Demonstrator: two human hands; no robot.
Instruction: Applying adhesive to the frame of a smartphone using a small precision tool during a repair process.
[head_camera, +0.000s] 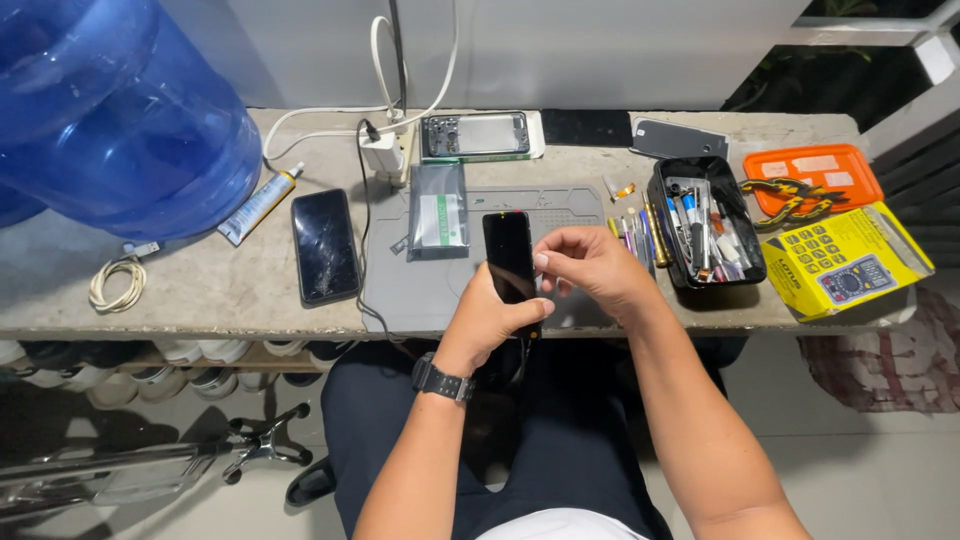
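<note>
Left hand (490, 318) grasping black phone (508, 258), long axis toward 12 o'clock; right hand (590, 268) pinching its 3 o'clock edge.

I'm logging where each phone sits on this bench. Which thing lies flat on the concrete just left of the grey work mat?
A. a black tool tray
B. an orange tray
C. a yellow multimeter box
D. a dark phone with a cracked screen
D: the dark phone with a cracked screen lies flat on the bench left of the grey work mat; the boxes and trays sit on the right.
</note>
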